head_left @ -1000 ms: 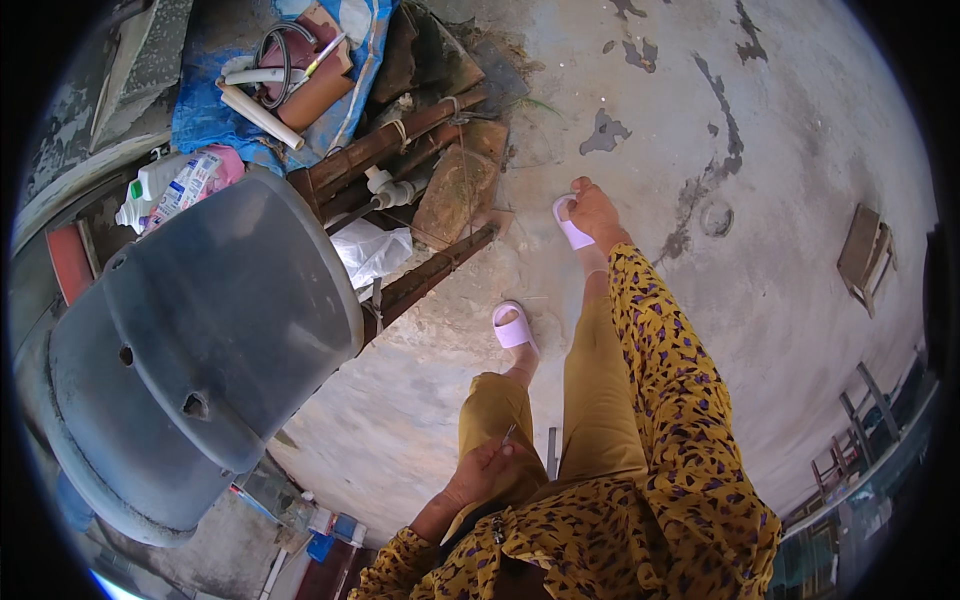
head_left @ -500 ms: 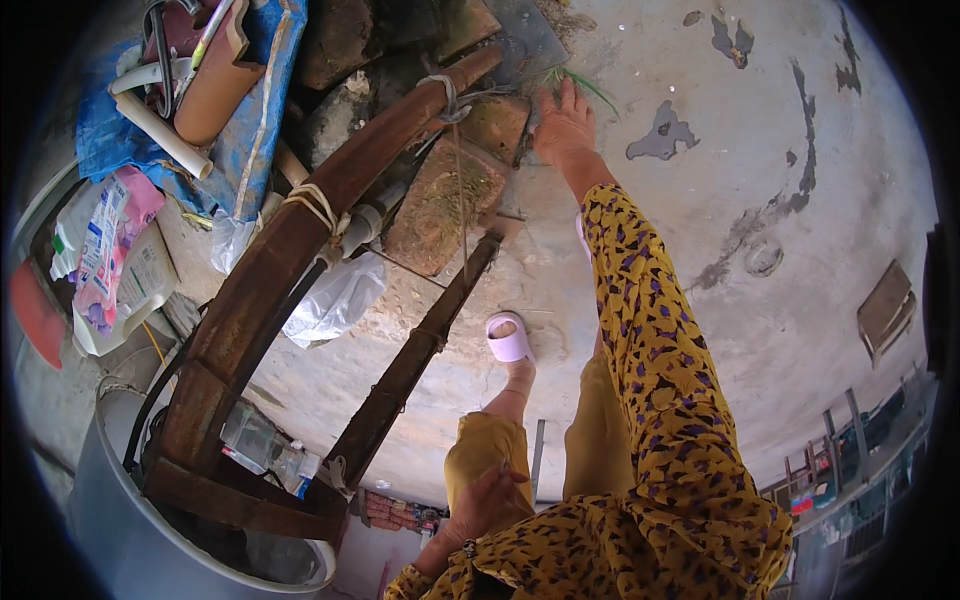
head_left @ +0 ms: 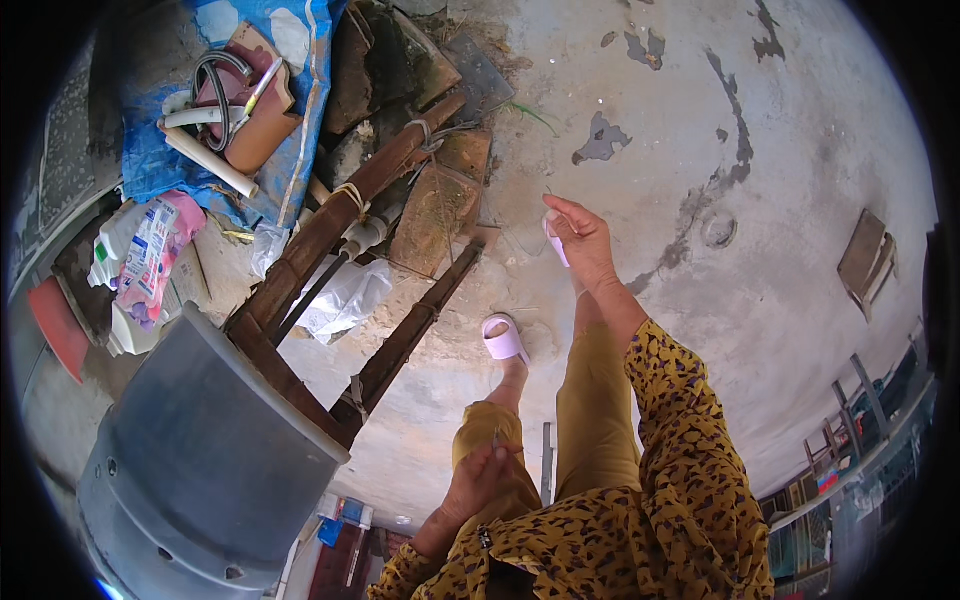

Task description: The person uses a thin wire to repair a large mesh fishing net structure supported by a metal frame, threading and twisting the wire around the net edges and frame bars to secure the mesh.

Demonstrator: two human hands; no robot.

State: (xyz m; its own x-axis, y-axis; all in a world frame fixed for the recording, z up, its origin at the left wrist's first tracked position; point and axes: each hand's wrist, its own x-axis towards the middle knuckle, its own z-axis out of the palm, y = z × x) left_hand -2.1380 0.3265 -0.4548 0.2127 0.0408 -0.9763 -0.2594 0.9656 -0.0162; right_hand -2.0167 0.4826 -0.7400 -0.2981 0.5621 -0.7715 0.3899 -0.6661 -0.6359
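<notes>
My right hand [head_left: 582, 245] is held above the floor, in front of my right foot. Its thumb and fingers are pinched together, and a faint thin strand seems to run from them. Low over my left thigh, my left hand [head_left: 480, 482] is closed. A small, thin, pointed piece sticks up from its fingers, too small to name. On the floor beyond lies a green blade of grass [head_left: 535, 116], touched by neither hand. To the left, a dark wooden frame [head_left: 325, 235] with bent long bars slants across, tied with cord and wire.
A grey plastic barrel [head_left: 210, 460] stands at the left by the frame. Stacked tiles [head_left: 435, 215] and a clear plastic bag [head_left: 345, 295] lie nearby. Broken pipes rest on a blue sheet [head_left: 150, 150]. A small wooden stool [head_left: 866, 262] is at the right.
My right hand has drawn back from beside the grass toward me, and its fingers are now pinched. My left hand stays at my thigh, its pointed piece now showing. The view has shifted, showing more barrel.
</notes>
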